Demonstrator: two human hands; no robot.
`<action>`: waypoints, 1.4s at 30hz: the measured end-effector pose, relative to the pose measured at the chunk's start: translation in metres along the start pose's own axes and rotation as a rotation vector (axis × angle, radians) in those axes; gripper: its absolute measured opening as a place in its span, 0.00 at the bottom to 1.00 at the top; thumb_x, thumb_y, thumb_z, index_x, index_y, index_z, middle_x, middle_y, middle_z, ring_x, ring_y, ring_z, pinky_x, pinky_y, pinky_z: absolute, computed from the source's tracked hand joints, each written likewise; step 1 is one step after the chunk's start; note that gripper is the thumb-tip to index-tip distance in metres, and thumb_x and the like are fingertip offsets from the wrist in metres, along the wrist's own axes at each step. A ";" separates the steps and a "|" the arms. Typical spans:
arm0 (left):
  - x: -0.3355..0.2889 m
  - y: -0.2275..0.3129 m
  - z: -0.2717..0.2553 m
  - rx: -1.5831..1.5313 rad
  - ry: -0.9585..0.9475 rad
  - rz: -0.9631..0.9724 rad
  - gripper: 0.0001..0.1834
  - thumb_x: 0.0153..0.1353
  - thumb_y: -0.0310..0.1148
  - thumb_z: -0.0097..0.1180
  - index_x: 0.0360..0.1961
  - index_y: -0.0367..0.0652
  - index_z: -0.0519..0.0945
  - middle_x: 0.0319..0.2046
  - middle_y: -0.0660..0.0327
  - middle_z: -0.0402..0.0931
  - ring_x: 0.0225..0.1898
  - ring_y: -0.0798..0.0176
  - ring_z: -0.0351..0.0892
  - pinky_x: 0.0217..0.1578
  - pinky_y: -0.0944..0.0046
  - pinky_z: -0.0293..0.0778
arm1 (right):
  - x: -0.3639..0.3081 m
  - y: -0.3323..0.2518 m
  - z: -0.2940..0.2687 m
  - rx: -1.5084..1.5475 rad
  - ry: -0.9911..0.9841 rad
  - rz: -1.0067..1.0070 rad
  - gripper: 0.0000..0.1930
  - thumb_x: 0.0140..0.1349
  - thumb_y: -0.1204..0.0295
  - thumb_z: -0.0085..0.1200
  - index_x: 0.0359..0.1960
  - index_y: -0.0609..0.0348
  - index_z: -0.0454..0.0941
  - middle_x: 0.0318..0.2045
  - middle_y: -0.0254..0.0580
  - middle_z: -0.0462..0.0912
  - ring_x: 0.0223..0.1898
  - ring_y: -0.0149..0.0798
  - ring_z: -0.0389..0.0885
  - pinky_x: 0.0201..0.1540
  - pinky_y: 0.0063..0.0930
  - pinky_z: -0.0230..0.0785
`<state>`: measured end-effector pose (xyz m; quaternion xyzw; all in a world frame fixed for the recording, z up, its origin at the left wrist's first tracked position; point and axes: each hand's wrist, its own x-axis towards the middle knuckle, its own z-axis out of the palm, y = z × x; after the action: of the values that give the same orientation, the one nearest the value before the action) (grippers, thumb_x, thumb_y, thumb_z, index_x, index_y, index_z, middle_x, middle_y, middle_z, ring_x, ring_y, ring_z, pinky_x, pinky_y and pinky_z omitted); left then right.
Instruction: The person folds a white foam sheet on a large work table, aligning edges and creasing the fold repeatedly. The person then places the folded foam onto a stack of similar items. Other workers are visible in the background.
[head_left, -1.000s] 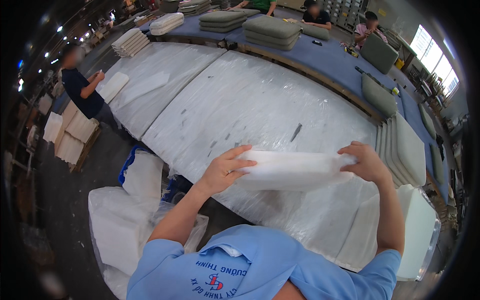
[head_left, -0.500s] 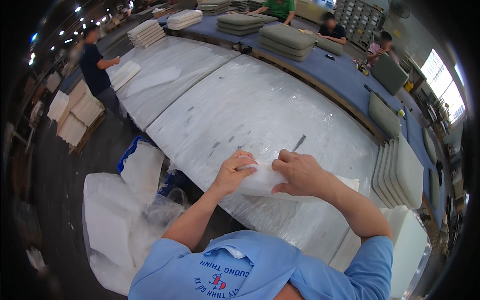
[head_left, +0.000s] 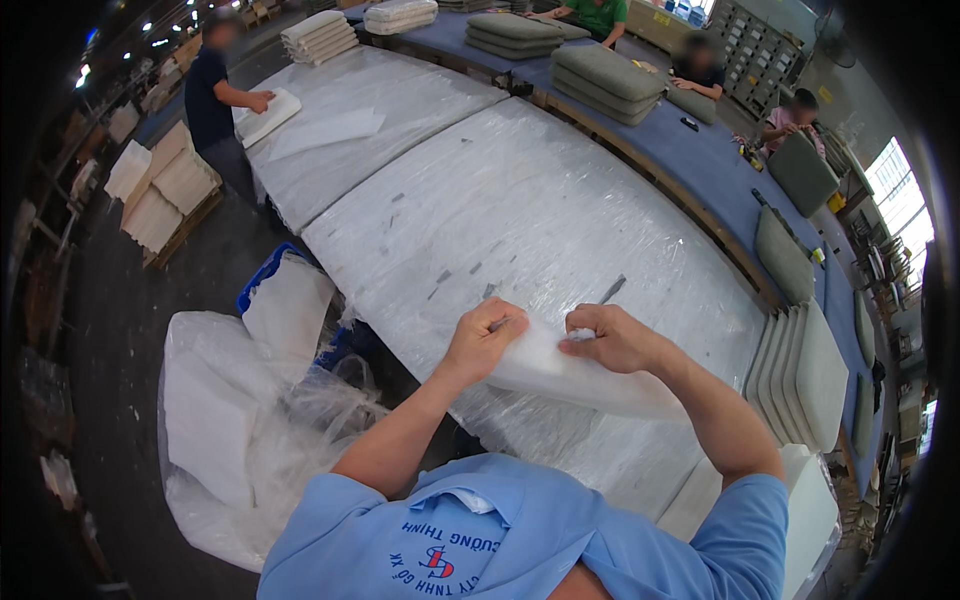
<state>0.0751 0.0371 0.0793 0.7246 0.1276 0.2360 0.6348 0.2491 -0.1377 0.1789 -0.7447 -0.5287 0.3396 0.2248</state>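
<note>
Head view: the white pad [head_left: 560, 372] is in the person's hands, just in front of the chest, above the near part of the film-covered table [head_left: 450, 210]. Its long axis runs slantwise, from the upper left at the left fingers down to the lower right, where the right forearm passes over it and hides part of its far stretch. The left hand [head_left: 478, 340] is closed, fingers curled and thumb pressed against them at the pad's left end — the exact fold of material between them is too small to make out. The right hand [head_left: 622, 340] is mostly curled too, thumb and forefinger pinching a bit of white at the pad's upper edge. Both hands sit toward the left end, a small gap between them; the left hand is nearer that end, and the bulk of the pad lies below and to the right of it, under the right hand. Whether the pad's underside touches the table, I cannot tell.

Past the right hand lies a dark strip [head_left: 613, 290] on the film, and farther right leans a row of grey-green cushions [head_left: 815, 370]. On the left, below the table's edge, are a blue bin [head_left: 262, 272] and a plastic-wrapped white bundle [head_left: 210, 430]. Farther off — well apart from these hands — a co-worker [head_left: 210, 110] touches another white piece [head_left: 270, 118].
</note>
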 end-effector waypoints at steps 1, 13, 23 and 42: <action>0.003 -0.001 0.003 0.009 0.015 0.011 0.07 0.71 0.30 0.61 0.37 0.38 0.85 0.36 0.64 0.80 0.37 0.72 0.75 0.40 0.68 0.71 | 0.001 0.001 -0.002 0.000 0.002 -0.011 0.15 0.70 0.61 0.63 0.39 0.63 0.80 0.38 0.51 0.80 0.40 0.48 0.79 0.45 0.41 0.70; 0.059 -0.001 0.025 0.162 0.087 0.197 0.11 0.71 0.34 0.59 0.33 0.38 0.84 0.22 0.55 0.79 0.22 0.63 0.73 0.29 0.60 0.70 | -0.001 0.001 -0.005 0.251 0.012 0.261 0.15 0.72 0.61 0.59 0.41 0.63 0.82 0.30 0.42 0.83 0.32 0.33 0.79 0.38 0.33 0.72; 0.069 -0.038 0.080 -0.313 0.470 -0.092 0.37 0.82 0.52 0.34 0.81 0.40 0.49 0.79 0.48 0.48 0.80 0.50 0.49 0.77 0.54 0.48 | 0.007 0.045 0.005 0.517 0.391 0.210 0.12 0.73 0.62 0.59 0.37 0.58 0.81 0.31 0.35 0.83 0.31 0.28 0.80 0.36 0.29 0.74; -0.038 0.023 0.146 -0.512 0.254 -0.411 0.31 0.81 0.51 0.36 0.73 0.39 0.63 0.62 0.49 0.75 0.61 0.53 0.78 0.59 0.56 0.78 | -0.009 0.032 0.052 1.349 0.709 0.164 0.16 0.68 0.66 0.64 0.47 0.69 0.81 0.41 0.50 0.87 0.39 0.39 0.88 0.41 0.35 0.80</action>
<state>0.1137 -0.1106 0.0828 0.4661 0.2853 0.2158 0.8091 0.2288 -0.1585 0.1249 -0.5477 -0.0463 0.3452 0.7608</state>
